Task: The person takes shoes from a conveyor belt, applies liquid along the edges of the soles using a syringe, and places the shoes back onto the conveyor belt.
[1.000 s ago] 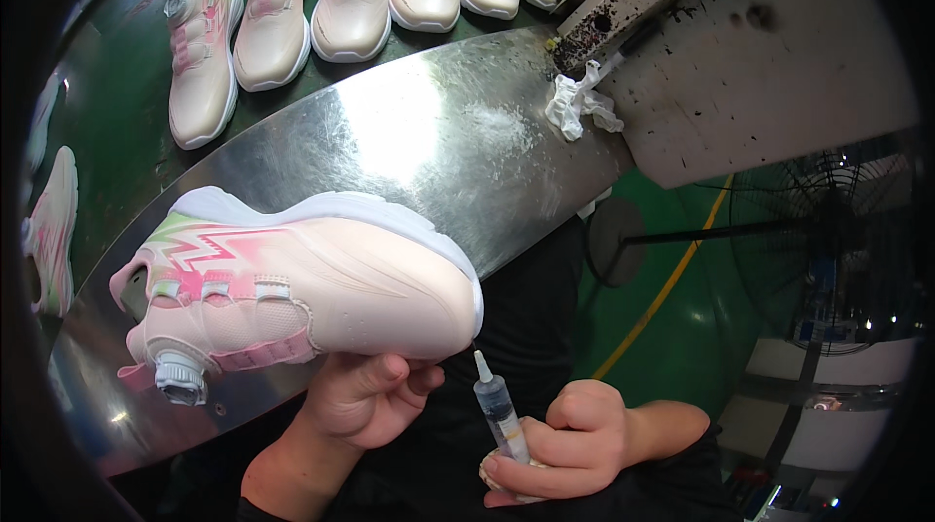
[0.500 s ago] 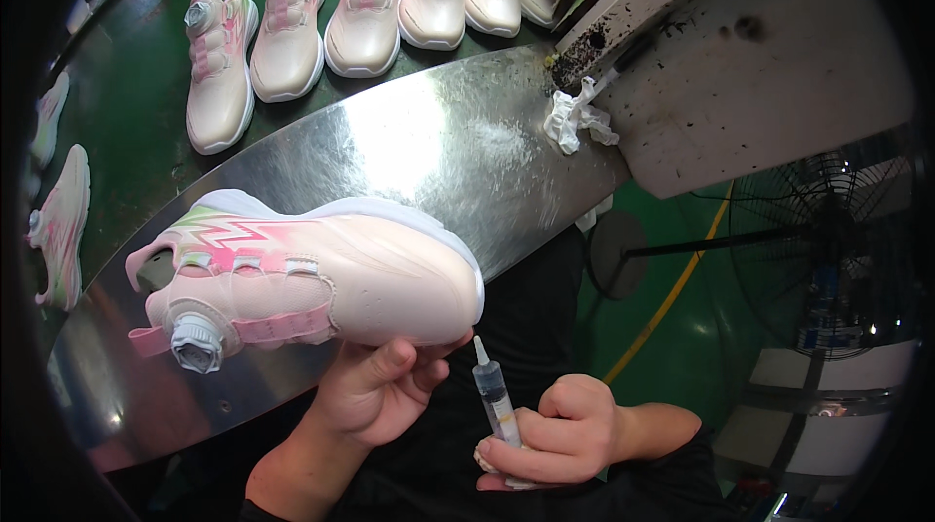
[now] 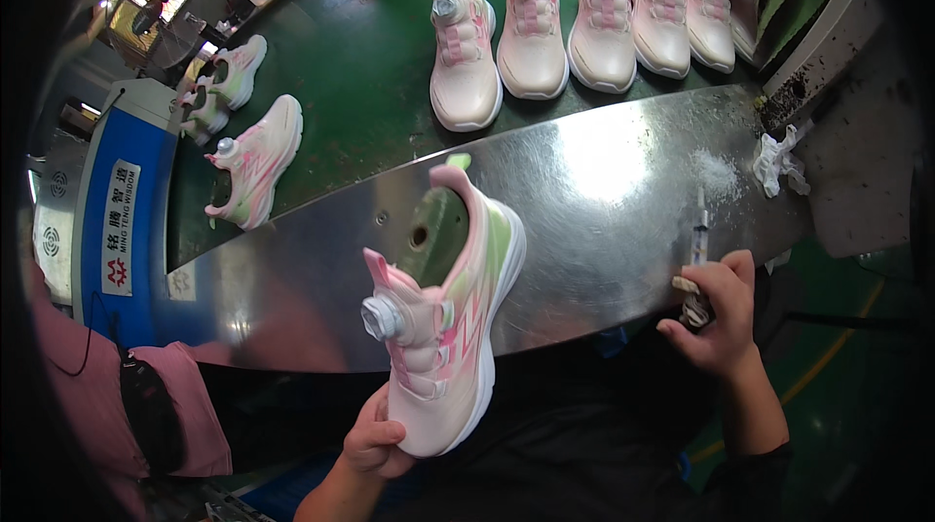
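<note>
My left hand [image 3: 375, 439] grips a pale pink and white sneaker [image 3: 438, 347] by its toe, fingers beneath and thumb at the side. The shoe is held up tilted, heel away from me, with its collar facing up. Inside the opening shows a dark green form [image 3: 435, 235] with a hole in it. A round silver-white dial sits on the tongue. Off to the right, my right hand [image 3: 726, 313] is closed around a clear syringe [image 3: 699, 242], its thin tip pointing away from me over the metal edge. Some of its fingers are hidden.
A bare metal strip [image 3: 545, 176] borders the green conveyor [image 3: 360, 45]. Several matching sneakers [image 3: 465, 74] line its far side; others [image 3: 258, 157] lie at left. Crumpled white tissue [image 3: 777, 162] lies at right. A person in a pink shirt [image 3: 185, 386] is beside a blue machine [image 3: 136, 191].
The sneaker has swung from lying sideways to pointing its heel away from me. My right hand with the syringe has moved away from the shoe, to the right. The view has turned leftward.
</note>
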The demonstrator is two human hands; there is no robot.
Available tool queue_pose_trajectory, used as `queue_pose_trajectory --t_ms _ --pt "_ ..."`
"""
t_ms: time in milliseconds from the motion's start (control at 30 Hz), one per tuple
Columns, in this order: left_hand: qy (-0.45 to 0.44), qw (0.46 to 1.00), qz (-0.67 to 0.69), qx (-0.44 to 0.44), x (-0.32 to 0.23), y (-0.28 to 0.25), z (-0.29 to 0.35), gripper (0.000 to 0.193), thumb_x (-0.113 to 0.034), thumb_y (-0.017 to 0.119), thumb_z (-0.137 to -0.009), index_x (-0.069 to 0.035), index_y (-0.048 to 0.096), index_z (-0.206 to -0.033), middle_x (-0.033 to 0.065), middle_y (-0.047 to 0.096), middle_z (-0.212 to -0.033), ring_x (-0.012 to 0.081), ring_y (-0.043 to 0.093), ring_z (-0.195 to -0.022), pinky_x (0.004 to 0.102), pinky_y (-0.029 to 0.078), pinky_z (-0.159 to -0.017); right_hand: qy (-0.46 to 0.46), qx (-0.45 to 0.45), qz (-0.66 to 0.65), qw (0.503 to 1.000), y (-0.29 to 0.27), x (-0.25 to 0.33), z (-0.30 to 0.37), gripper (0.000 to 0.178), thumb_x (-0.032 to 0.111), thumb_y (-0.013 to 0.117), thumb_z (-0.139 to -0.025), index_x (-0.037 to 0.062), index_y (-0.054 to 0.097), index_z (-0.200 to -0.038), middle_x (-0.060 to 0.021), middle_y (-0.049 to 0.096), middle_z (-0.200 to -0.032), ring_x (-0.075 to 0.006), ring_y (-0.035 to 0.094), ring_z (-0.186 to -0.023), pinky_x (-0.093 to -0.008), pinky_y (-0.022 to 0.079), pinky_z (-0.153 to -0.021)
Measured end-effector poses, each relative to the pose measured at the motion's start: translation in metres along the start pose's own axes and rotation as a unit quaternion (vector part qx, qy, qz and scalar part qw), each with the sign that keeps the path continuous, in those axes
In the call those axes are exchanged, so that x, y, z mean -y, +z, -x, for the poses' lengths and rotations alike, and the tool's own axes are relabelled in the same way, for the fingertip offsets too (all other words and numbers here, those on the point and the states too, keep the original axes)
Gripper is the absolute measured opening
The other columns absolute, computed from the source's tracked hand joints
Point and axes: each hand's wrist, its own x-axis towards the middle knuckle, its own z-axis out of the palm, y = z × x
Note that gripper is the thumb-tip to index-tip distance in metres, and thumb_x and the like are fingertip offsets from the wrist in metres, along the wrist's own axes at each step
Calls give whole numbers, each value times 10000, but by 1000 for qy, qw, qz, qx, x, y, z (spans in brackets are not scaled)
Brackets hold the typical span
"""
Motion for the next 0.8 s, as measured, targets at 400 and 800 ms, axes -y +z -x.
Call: queue_pose_trajectory --t_ms 400,800 --pt "237 942 -238 -22 -151 -12 -119 542 -136 561 -848 94 375 -1302 214 541 -1244 321 562 -1137 423 450 -992 64 -39 -56 996 26 -15 -29 481 304 801 -612 112 640 -1023 -10 633 -865 -225 459 -731 -306 404 -720" --pt "126 884 -430 -130 -214 18 -221 369 -218 565 -905 22 529 -1183 103 658 -961 192 655 -812 323 551 -732 62 -25 -33 997 26 -10 -32 478 299 788 -614 90 638 -1017 -38 628 -844 -235 482 -721 -327 407 -700"
